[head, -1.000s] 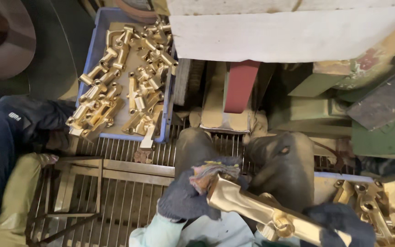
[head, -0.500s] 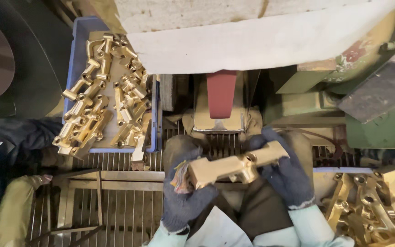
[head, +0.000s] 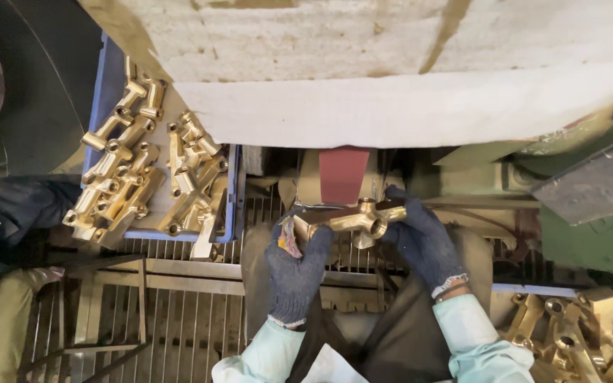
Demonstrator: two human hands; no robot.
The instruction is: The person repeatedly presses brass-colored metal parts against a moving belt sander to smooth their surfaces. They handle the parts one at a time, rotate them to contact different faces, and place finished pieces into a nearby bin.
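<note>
A brass fitting, with a tubular body and round open ports, is lying crosswise just below the dark red sanding belt, its upper edge close against the belt's lower end; whether the two are touching cannot be told. The left hand, in a dark knitted glove, is gripping the fitting's left end with fingers clamped around it, a scrap of coloured material showing at the thumb. The right hand, gloved alike, is holding the right end, its fingers closed over the top of the piece. Both forearms are wearing pale green sleeves, and a dark apron is hanging between them. Beneath the hands a metal grate is running across the machine front. To the left a blue tray is holding many similar brass fittings heaped side by side. At the lower right a second heap of brass pieces is lying well apart from the hands. A pale, dusty hood is overhanging the belt
</note>
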